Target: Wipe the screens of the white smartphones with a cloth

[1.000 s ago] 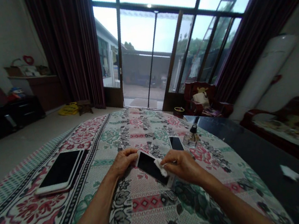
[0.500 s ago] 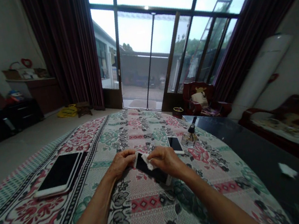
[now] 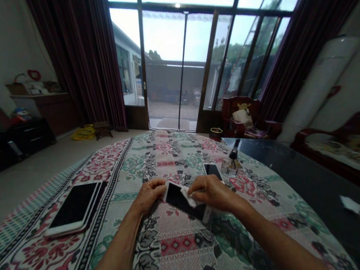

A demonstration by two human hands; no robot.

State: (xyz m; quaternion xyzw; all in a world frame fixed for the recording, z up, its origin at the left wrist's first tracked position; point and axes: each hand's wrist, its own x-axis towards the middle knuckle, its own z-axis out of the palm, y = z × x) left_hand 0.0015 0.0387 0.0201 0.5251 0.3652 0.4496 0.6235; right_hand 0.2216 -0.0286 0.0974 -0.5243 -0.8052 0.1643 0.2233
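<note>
A white smartphone with a dark screen (image 3: 180, 199) lies slantwise on the flowered tablecloth in front of me. My left hand (image 3: 151, 194) is closed on its upper left end, thumb and fingers gripping the edge. With my right hand (image 3: 210, 193) I pinch a crumpled white tissue (image 3: 189, 198) and press it on the screen, right of the middle. Just beyond my right hand lies a second white phone (image 3: 212, 171), its near end partly covered by that hand. Beside it stands a small glass bottle (image 3: 231, 166) with a black top.
Stacked tablets (image 3: 73, 210) with dark screens lie on the left of the tablecloth (image 3: 180, 259). A crumpled white tissue (image 3: 352, 205) rests on the black tabletop (image 3: 308, 187) at right. Behind the table are a wooden chair (image 3: 242, 117) and glass doors (image 3: 170, 76).
My right hand has slid the tissue along the screen to the right, toward the phone's near end. My left hand still grips the other end. The view has shifted slightly.
</note>
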